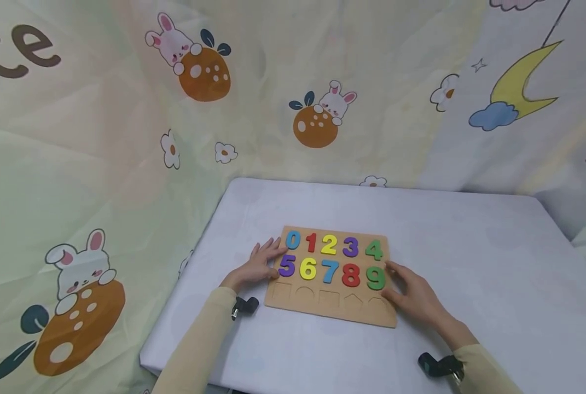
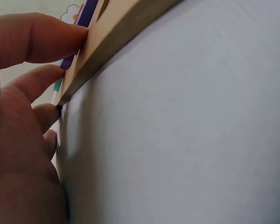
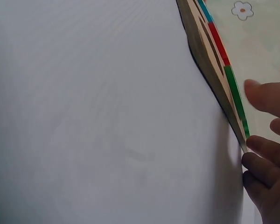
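Note:
A wooden number puzzle board (image 1: pixel 329 313) lies flat on the table. Coloured digits 0 to 9 sit on it in two rows, among them a purple five (image 1: pixel 286 265) and a green nine (image 1: pixel 375 278). My left hand (image 1: pixel 255 267) is at the board's left edge, with its thumb (image 2: pixel 60 37) touching the side near the purple five. On the opposite side, my right hand (image 1: pixel 416 293) has its fingertips (image 3: pixel 259 163) against the right edge. The right thumb (image 3: pixel 266 95) stands slightly off the board beside the green nine. Neither hand curls round anything.
A white cloth covers the table (image 1: pixel 470 246). Behind and to the left hangs a printed curtain (image 1: pixel 273 71) with rabbits and flowers. Small black devices (image 1: pixel 245 306) are worn on both wrists. Shape outlines mark the board's front strip.

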The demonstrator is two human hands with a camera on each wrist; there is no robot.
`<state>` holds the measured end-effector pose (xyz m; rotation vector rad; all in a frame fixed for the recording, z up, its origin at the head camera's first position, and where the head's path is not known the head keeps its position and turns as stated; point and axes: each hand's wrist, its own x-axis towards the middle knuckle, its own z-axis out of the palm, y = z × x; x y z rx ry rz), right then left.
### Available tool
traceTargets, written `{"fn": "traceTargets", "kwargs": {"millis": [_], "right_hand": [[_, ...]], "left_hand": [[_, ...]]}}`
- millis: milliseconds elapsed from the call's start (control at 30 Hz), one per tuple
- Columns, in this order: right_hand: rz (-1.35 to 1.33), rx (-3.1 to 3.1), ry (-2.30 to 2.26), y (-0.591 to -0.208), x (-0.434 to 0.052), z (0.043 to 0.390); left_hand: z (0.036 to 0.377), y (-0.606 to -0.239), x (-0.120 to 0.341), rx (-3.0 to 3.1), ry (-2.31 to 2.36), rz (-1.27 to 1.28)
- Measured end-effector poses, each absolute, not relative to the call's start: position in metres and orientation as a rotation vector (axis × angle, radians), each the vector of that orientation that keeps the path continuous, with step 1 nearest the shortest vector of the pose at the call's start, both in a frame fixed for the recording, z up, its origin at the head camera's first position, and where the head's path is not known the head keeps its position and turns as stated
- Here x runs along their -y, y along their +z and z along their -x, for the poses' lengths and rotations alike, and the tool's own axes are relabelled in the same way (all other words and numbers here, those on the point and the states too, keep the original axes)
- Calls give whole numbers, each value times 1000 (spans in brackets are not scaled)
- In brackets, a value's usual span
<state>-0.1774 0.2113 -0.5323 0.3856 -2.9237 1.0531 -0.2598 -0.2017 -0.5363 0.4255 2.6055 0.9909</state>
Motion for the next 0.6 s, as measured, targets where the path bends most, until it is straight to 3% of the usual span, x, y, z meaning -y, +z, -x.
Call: {"fn": "traceTargets", "kwargs": {"millis": [600], "right_hand": [[-326, 2815, 1097, -541, -220, 174]], "left_hand": [[261, -537, 210, -2632, 959, -381]]}}
